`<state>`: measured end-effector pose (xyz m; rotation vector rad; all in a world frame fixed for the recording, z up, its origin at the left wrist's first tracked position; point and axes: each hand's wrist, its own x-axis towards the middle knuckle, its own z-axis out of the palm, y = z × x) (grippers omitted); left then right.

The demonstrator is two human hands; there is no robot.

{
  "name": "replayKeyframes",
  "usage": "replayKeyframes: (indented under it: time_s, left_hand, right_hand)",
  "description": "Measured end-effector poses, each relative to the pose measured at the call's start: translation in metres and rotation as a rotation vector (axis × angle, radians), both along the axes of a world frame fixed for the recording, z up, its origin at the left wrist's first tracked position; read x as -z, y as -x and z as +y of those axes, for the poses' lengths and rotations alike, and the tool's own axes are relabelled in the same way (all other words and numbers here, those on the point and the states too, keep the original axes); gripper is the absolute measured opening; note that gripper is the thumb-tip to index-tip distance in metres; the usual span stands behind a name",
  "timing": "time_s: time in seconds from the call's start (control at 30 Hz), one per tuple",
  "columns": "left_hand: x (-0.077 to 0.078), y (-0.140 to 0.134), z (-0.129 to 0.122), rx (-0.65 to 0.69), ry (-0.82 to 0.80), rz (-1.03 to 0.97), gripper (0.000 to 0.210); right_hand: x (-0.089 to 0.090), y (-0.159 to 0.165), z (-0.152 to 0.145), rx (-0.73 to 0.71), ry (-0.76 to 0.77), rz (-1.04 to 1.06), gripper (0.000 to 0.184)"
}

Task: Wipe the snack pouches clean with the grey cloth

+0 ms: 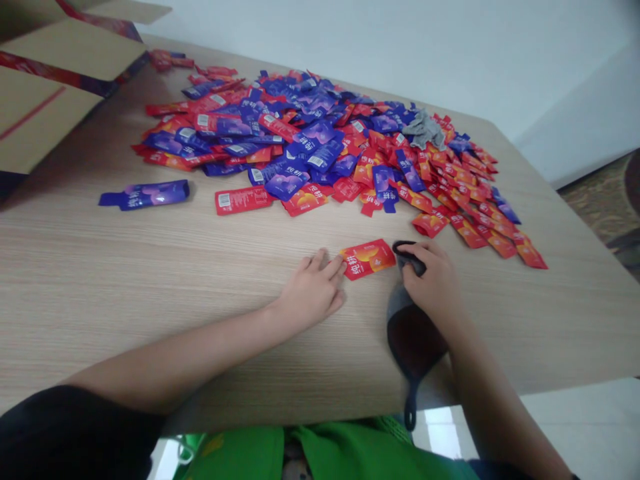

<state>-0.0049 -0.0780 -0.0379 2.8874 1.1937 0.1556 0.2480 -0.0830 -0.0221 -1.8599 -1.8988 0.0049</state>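
A red and orange pouch (pixel 367 259) lies flat on the wooden table (pixel 240 280) in front of me. My left hand (pixel 314 288) rests on the table with fingers spread, its fingertips touching the pouch's left end. At the other end, my right hand (pixel 433 277) is closed around a small black object (pixel 411 257) with a rounded tip; most of it is hidden by the fingers, so its kind is unclear. Below that hand sits a dark pan-shaped dish (pixel 414 343), dark reddish inside, its handle pointing toward me over the table's edge.
A big heap of red and purple pouches (pixel 310 143) spreads across the back, with overlapping red ones (pixel 480 213) at the right. A grey crumpled cloth (pixel 424 129) lies on it. One purple pouch (pixel 145 195) lies apart at left, near an open cardboard box (pixel 55 87).
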Motion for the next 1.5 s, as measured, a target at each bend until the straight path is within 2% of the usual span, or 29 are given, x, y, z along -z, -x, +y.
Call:
replayKeyframes:
  time_s: [0.1,0.2,0.33,0.43,0.5,0.6,0.67,0.77,0.9,1.07,1.17,1.27,1.33,1.4,1.5]
  left_hand:
    - [0.0,-0.002,-0.001,-0.002,-0.015,-0.01,0.049]
    - [-0.001,-0.005,0.0,-0.015,-0.041,-0.01,0.047]
    - [0.0,-0.006,0.007,0.008,-0.033,-0.014,0.038]
    - [0.003,-0.003,0.015,0.024,-0.057,-0.031,0.03]
    - [0.001,0.0,0.02,-0.011,-0.116,-0.034,0.027]
    - [-0.008,0.002,0.022,-0.136,-0.194,-0.006,0.029]
    - [-0.016,0.002,0.019,-0.204,-0.181,0.021,0.027]
    - [-0.023,-0.001,0.007,-0.239,-0.106,0.051,0.029]
    - [-0.024,-0.004,-0.014,-0.327,-0.057,0.104,0.052]
    - [-0.026,-0.004,-0.025,-0.41,0.033,0.177,0.065]
    - [-0.022,-0.003,-0.021,-0.284,0.075,0.128,0.069]
    - [-0.014,-0.001,-0.017,0.029,0.117,0.062,0.06]
    - [-0.009,0.0,-0.015,0.155,0.099,0.053,0.057]
    - [-0.008,0.001,-0.016,0.131,0.016,0.058,0.058]
    - [-0.01,0.002,-0.022,-0.019,-0.073,0.065,0.055]
  right_hand:
    - [-0.006,0.012,0.015,-0.023,-0.031,0.004,0.037]
    - [-0.004,0.021,0.025,-0.042,0.0,-0.013,0.038]
    - [0.006,0.017,0.025,-0.053,0.076,-0.022,0.039]
    - [0.006,0.007,0.019,-0.101,0.146,-0.031,0.039]
    - [0.0,0.003,0.012,-0.163,0.221,-0.028,0.037]
    - [-0.014,0.006,-0.005,-0.307,0.348,0.038,0.037]
    - [-0.023,0.014,-0.018,-0.432,0.427,0.101,0.038]
    - [-0.037,0.026,-0.035,-0.574,0.495,0.166,0.039]
    - [-0.05,0.026,-0.037,-0.533,0.41,0.185,0.04]
    - [-0.051,0.016,-0.022,-0.431,0.29,0.157,0.037]
    - [-0.048,0.017,-0.017,-0.417,0.258,0.165,0.035]
    - [-0.045,0.019,-0.017,-0.407,0.245,0.169,0.034]
    - [-0.042,0.019,-0.017,-0.395,0.244,0.17,0.034]
    - [-0.039,0.017,-0.017,-0.376,0.241,0.17,0.034]
    - [-0.033,0.015,-0.015,-0.338,0.244,0.158,0.035]
